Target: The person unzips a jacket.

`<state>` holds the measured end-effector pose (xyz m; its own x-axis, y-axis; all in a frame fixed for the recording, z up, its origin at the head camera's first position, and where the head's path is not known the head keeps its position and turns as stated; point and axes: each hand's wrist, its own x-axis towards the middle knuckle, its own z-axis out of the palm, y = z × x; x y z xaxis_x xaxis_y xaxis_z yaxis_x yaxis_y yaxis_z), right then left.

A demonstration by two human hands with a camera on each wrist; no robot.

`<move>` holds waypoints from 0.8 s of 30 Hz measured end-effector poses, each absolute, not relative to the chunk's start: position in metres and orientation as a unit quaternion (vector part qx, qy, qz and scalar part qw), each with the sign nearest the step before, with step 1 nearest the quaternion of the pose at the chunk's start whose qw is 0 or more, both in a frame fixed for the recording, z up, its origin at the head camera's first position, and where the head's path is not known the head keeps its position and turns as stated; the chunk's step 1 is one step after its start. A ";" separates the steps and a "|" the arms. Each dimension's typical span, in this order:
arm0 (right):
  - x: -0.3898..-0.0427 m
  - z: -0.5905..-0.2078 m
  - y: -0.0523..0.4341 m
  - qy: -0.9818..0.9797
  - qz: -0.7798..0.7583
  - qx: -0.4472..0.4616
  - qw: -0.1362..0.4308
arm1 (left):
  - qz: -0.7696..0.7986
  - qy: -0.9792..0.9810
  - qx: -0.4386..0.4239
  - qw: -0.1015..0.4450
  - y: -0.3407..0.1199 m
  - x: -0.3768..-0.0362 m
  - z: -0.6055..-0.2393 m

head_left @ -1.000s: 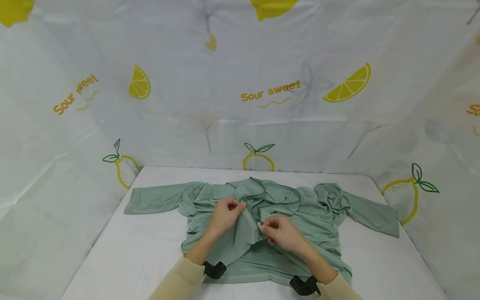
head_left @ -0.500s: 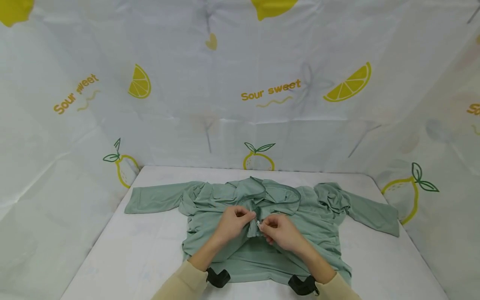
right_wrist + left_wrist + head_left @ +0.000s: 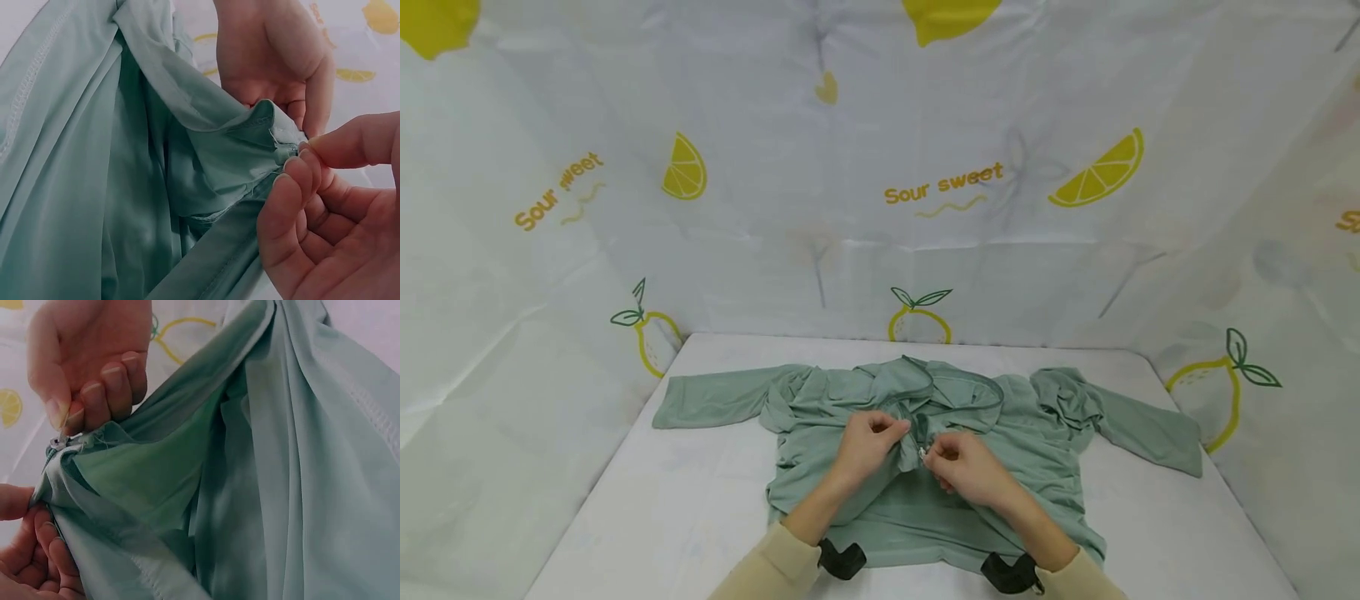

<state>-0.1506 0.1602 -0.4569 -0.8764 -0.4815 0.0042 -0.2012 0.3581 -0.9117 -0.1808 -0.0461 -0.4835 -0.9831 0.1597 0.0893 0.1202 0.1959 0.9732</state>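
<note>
green jacket (image 3: 1037, 442) pinched between left hand (image 3: 868, 442) and right hand (image 3: 966, 467)

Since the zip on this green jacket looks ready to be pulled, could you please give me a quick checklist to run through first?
1. Right hand pinches the zip slider: ok.
2. Left hand grips the fabric beside the zip: ok.
3. Jacket lies on the table, sleeves spread: ok.
4. Both zip rows seated in the slider: cannot tell.
5. Loose fabric clear of the slider: not ok, folds bunch close to it.

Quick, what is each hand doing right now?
Left hand: pinching the green jacket by its zip.
Right hand: pinching the zipper pull.
</note>
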 end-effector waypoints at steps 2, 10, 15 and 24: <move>-0.150 -0.457 0.161 0.815 -0.523 -0.210 0.134 | 0.636 0.767 0.083 0.020 -0.045 -0.180 -0.484; -0.145 -0.459 0.165 0.811 -0.528 -0.184 0.171 | 0.664 0.746 0.055 0.005 -0.060 -0.186 -0.479; -0.144 -0.466 0.173 0.798 -0.551 -0.169 0.175 | 0.648 0.755 0.088 0.055 -0.072 -0.184 -0.480; -0.142 -0.478 0.192 0.791 -0.559 -0.120 0.219 | 0.533 0.820 0.170 0.120 -0.097 -0.165 -0.492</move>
